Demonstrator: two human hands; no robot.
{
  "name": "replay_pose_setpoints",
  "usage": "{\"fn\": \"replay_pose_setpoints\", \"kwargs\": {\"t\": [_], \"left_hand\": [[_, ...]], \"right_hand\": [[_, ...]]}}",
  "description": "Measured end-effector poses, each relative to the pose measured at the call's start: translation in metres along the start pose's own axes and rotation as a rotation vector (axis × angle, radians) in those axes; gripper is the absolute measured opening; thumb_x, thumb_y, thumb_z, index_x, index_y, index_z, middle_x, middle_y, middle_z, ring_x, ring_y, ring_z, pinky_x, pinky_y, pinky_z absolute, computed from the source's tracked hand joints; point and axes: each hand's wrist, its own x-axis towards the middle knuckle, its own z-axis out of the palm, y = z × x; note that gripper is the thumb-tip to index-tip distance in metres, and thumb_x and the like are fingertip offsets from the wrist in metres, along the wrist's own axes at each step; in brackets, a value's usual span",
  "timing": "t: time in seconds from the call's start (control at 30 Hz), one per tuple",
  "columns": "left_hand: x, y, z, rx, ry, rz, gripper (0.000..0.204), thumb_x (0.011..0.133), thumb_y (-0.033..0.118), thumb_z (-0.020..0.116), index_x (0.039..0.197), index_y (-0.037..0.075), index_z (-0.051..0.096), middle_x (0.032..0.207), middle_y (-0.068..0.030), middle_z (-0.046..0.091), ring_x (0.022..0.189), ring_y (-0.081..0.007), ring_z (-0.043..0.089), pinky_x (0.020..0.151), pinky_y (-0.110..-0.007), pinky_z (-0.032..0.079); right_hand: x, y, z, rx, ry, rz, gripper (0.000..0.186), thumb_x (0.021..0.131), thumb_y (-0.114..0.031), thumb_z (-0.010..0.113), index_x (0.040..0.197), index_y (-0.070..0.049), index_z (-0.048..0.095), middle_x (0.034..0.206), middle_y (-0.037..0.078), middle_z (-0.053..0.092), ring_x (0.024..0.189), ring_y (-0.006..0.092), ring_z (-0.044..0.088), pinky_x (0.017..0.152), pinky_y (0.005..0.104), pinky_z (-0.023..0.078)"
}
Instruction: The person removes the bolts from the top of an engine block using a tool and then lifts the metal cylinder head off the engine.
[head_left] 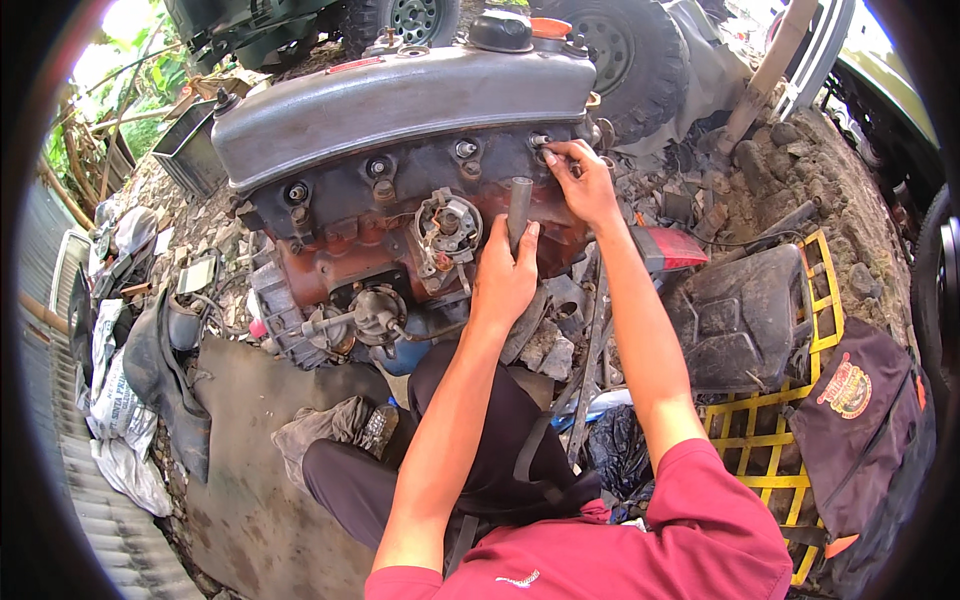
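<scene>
while i crouch over an old engine block set on the ground, my left hand is wrapped around a short grey tube that stands upright against the rusty side of the block, thumb and fingers closed on its lower part. my right hand reaches higher, fingertips pinched on a small bolt just under the edge of the grey valve cover, at the block's right end. a round carburettor-like fitting sits just to the left of the tube. a yellow crate with a black plastic container lies to my right, a dark bag beside it, and a dirty rag rests by my knee.

i judge the bolt could slip from my fingertips and drop among the stones and scrap below, since the grip is only a pinch. the tube may tip if my left hand loosens.
</scene>
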Motion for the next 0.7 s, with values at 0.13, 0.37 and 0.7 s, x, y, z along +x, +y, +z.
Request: {"fn": "replay_pose_setpoints", "kwargs": {"t": [0.13, 0.37, 0.7], "left_hand": [[0.004, -0.003, 0.003, -0.018, 0.011, -0.006, 0.029, 0.105, 0.030, 0.057, 0.111, 0.002, 0.059, 0.081, -0.0111, 0.060, 0.074, -0.0214, 0.057, 0.073, -0.038, 0.047], [0.003, 0.001, 0.012, -0.032, -0.010, 0.002, 0.029, 0.104, 0.027, 0.057, 0.112, -0.001, 0.055, 0.085, -0.0239, 0.066, 0.077, -0.0377, 0.065, 0.074, -0.047, 0.049], [0.010, -0.011, 0.013, -0.103, 0.045, 0.034, 0.028, 0.105, 0.030, 0.058, 0.110, 0.003, 0.058, 0.075, -0.0040, 0.057, 0.063, -0.0130, 0.054, 0.061, -0.033, 0.045]], "right_hand": [[0.002, 0.004, 0.002, -0.052, 0.025, -0.004, 0.015, 0.097, -0.010, 0.069, 0.104, 0.002, 0.065, 0.090, 0.009, 0.063, 0.081, 0.0169, 0.056, 0.078, 0.0305, 0.048], [-0.003, -0.017, 0.019, -0.133, 0.140, 0.004, 0.013, 0.094, -0.007, 0.069, 0.102, 0.003, 0.065, 0.090, 0.014, 0.063, 0.081, 0.0250, 0.060, 0.077, 0.0346, 0.050], [0.019, -0.017, -0.017, -0.203, -0.157, -0.035, 0.021, 0.089, -0.012, 0.076, 0.101, 0.002, 0.066, 0.087, 0.013, 0.060, 0.074, 0.0234, 0.056, 0.071, 0.0358, 0.048]]}}
